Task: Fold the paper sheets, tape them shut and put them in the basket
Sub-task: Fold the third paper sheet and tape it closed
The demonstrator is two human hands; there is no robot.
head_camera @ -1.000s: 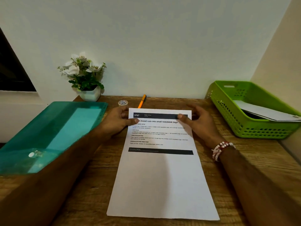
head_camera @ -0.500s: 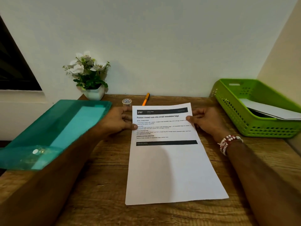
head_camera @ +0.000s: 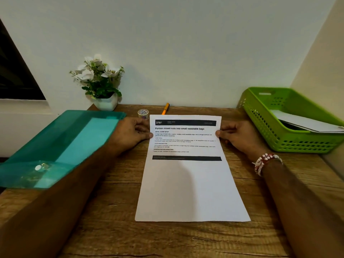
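Printed paper sheet (head_camera: 188, 183) lies unfolded on the desk (head_camera: 115, 229), text side up, its near edge flat on the wood. Left hand (head_camera: 133, 135) pinches the upper left edge with the thumb on top, and right hand (head_camera: 241, 137) pinches the upper right edge likewise. Green basket (head_camera: 264, 127) stands far right with white paper (head_camera: 307, 123) inside; tape roll (head_camera: 143, 113) sits just beyond the sheet's far left corner.

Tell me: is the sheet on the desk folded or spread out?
Spread out. The sheet lies at full length, uncreased, all four corners showing.
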